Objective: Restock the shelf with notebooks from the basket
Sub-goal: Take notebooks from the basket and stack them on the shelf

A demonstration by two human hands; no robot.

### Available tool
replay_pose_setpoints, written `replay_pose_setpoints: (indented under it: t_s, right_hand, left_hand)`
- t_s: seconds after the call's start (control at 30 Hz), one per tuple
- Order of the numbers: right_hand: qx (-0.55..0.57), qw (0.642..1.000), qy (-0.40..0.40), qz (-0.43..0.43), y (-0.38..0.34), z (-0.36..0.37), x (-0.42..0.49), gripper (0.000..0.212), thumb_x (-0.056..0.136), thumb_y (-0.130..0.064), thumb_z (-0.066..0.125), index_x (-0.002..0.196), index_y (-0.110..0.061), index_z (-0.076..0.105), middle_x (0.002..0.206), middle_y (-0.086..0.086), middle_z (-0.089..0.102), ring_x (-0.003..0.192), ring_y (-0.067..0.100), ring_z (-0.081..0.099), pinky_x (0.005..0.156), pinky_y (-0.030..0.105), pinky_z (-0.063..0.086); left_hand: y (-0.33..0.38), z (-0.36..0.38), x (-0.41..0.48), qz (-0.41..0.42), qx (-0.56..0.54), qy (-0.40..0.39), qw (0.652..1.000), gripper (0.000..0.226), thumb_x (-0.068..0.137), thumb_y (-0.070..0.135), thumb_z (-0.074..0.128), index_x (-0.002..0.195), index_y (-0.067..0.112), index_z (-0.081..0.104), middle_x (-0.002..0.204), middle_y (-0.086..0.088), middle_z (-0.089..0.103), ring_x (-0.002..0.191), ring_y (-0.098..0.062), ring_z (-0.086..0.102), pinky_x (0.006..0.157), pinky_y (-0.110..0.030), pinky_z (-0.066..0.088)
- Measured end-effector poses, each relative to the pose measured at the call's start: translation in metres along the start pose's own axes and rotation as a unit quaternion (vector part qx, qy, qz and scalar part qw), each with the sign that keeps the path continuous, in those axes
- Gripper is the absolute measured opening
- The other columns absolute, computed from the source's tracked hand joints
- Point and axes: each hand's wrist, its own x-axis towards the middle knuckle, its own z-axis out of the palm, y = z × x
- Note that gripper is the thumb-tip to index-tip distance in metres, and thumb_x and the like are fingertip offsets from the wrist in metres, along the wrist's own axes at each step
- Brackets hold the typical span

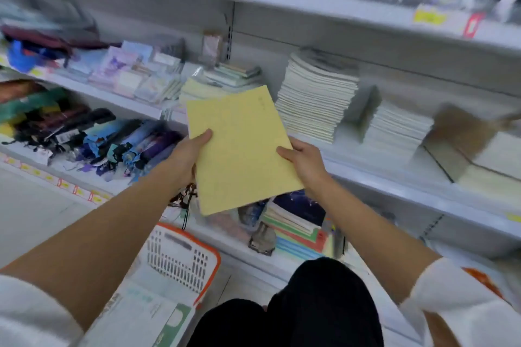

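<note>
Left hand [184, 158]: thumb flat on cover at left edge, other fingers hidden beneath, pinching notebook [239, 149]. Right hand [303, 163]: thumb on right edge, fingers hidden under, same pinch.

Notebook: thin, pale yellow, plain cover, faint marks near top right corner, top leaning toward 11 o'clock. Held in air between both hands, in front of shelf [394, 177] edge.

Basket [180, 256], white with orange rim, at 7 o'clock, low, holding more paper goods.

White stack [315, 98] on shelf at 2 o'clock. Umbrellas [112, 141] at 9 o'clock.
</note>
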Motion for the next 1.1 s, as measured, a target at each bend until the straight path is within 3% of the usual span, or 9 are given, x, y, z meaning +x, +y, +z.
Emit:
replay_pose_setpoints:
  t_s: [0.13,0.37,0.5,0.6,0.73,0.77,0.9,0.97,1.1]
  right_hand:
    - [0.042,0.996,0.067,-0.027,-0.034,-0.038,0.01,0.023,0.091,-0.005,0.06,0.105,-0.02,0.07,0.097,0.001,0.073,0.081,0.018,0.069,0.07,0.025,0.057]
    - [0.109,0.973,0.201,-0.039,-0.072,-0.088,0.046,0.032,0.088,-0.011,0.064,0.12,-0.012,0.066,0.11,0.003,0.071,0.095,0.021,0.068,0.091,0.037,0.053]
    - [0.123,0.959,0.256,-0.006,-0.099,-0.106,0.08,0.005,0.088,-0.01,0.064,0.084,-0.014,0.064,0.088,0.004,0.066,0.076,0.02,0.06,0.064,0.024,0.049]
    - [0.147,0.951,0.265,0.06,-0.107,-0.114,0.117,0.021,0.084,-0.013,0.069,0.103,-0.008,0.062,0.097,0.007,0.065,0.083,0.024,0.063,0.076,0.036,0.055]
    - [0.13,0.963,0.221,0.088,-0.093,-0.125,0.155,0.022,0.088,-0.014,0.064,0.108,-0.006,0.058,0.098,0.013,0.064,0.072,0.024,0.063,0.041,0.028,0.052]
    - [0.142,0.961,0.225,0.081,-0.09,-0.127,0.158,0.023,0.086,-0.016,0.065,0.106,-0.007,0.059,0.098,0.013,0.065,0.072,0.024,0.063,0.041,0.026,0.05]
    - [0.227,0.928,0.295,-0.003,-0.075,-0.135,0.166,0.027,0.064,-0.039,0.061,0.082,-0.019,0.064,0.09,0.009,0.068,0.073,0.025,0.064,0.059,0.032,0.052]
    - [0.179,0.931,0.316,-0.035,-0.069,-0.128,0.157,0.038,0.063,-0.059,0.056,0.073,-0.022,0.061,0.084,0.007,0.065,0.075,0.023,0.061,0.071,0.037,0.049]
    - [0.007,0.952,0.272,-0.138,-0.051,-0.111,0.136,0.053,0.087,-0.06,0.055,0.126,-0.025,0.053,0.115,-0.009,0.051,0.111,0.013,0.046,0.095,0.033,0.037]
  left_hand:
    - [0.041,0.051,0.008,0.041,0.034,-0.044,0.998,0.04,0.094,0.035,0.059,0.126,0.011,0.058,0.113,-0.01,0.07,0.101,-0.028,0.067,0.083,-0.044,0.055]
    - [0.086,0.125,0.023,0.079,0.03,-0.123,0.989,0.026,0.101,0.025,0.046,0.121,0.012,0.056,0.11,-0.007,0.066,0.09,-0.02,0.065,0.073,-0.032,0.053]
    - [0.106,0.148,0.037,0.098,0.033,-0.141,0.985,0.02,0.099,0.007,0.046,0.107,0.021,0.059,0.101,-0.002,0.065,0.091,-0.019,0.061,0.082,-0.035,0.053]
    - [0.115,0.154,0.055,0.144,0.145,-0.143,0.969,0.027,0.096,0.013,0.056,0.122,0.02,0.058,0.112,-0.005,0.066,0.099,-0.024,0.066,0.087,-0.038,0.057]
    - [0.122,0.152,0.083,0.218,0.199,-0.122,0.948,0.058,0.083,0.021,0.074,0.137,0.013,0.052,0.129,-0.004,0.061,0.101,-0.019,0.065,0.087,-0.032,0.057]
    - [0.122,0.152,0.09,0.237,0.208,-0.113,0.942,0.061,0.079,0.023,0.077,0.135,0.014,0.054,0.132,-0.002,0.059,0.105,-0.018,0.064,0.093,-0.035,0.054]
    - [0.116,0.16,0.11,0.287,0.204,-0.052,0.935,0.057,0.072,0.03,0.083,0.123,0.016,0.064,0.124,-0.003,0.064,0.115,-0.018,0.059,0.103,-0.038,0.047]
    - [0.111,0.17,0.116,0.308,0.193,-0.032,0.931,0.055,0.073,0.03,0.082,0.122,0.015,0.065,0.116,-0.003,0.067,0.109,-0.016,0.061,0.1,-0.034,0.048]
    - [0.102,0.189,0.134,0.336,0.194,0.005,0.922,0.054,0.075,0.037,0.079,0.123,0.016,0.065,0.081,0.005,0.062,0.079,-0.013,0.058,0.075,-0.025,0.047]
